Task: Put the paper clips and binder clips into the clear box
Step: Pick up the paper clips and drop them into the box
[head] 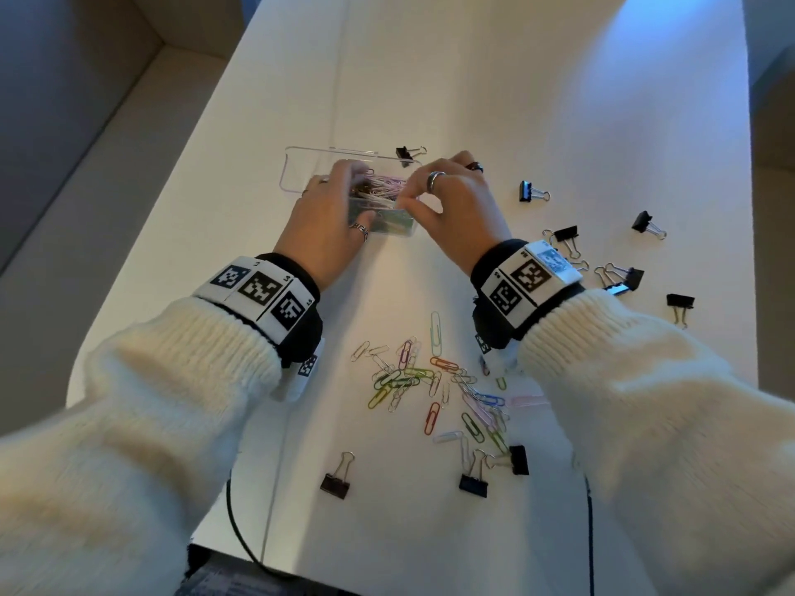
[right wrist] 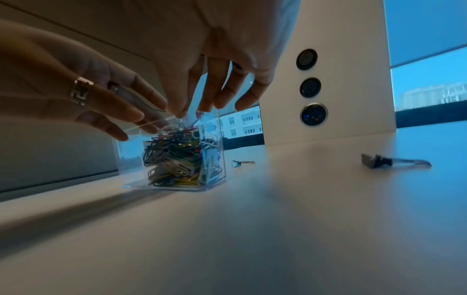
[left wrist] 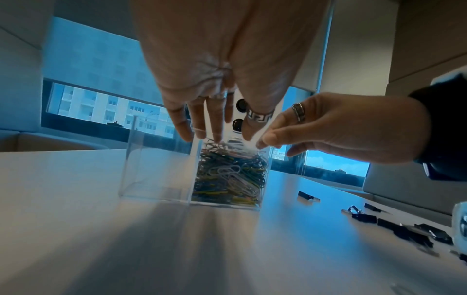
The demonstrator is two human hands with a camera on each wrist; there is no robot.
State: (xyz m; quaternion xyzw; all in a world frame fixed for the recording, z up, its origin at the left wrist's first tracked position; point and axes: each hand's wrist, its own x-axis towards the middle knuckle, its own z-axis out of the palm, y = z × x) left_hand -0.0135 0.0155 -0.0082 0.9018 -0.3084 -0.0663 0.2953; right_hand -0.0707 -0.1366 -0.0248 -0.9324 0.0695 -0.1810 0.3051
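The clear box (head: 395, 228) stands mid-table, heaped with coloured paper clips (head: 383, 187); its open lid (head: 301, 165) lies behind to the left. My left hand (head: 352, 187) reaches over it with straight fingers (left wrist: 217, 135) pressing on the heap. My right hand (head: 406, 200) comes from the right, and its thumb and forefinger (right wrist: 180, 113) pinch a paper clip at the top of the pile. Loose paper clips (head: 430, 380) lie between my forearms. Black binder clips (head: 531, 192) are scattered right of the box, with more near me (head: 335, 483).
The white table (head: 516, 101) runs far ahead, with its left edge close to the lid. A white column with round sockets (right wrist: 310, 87) rises beyond the box. One binder clip (head: 408, 154) sits just behind the box. Black cables (head: 241, 539) hang at the near edge.
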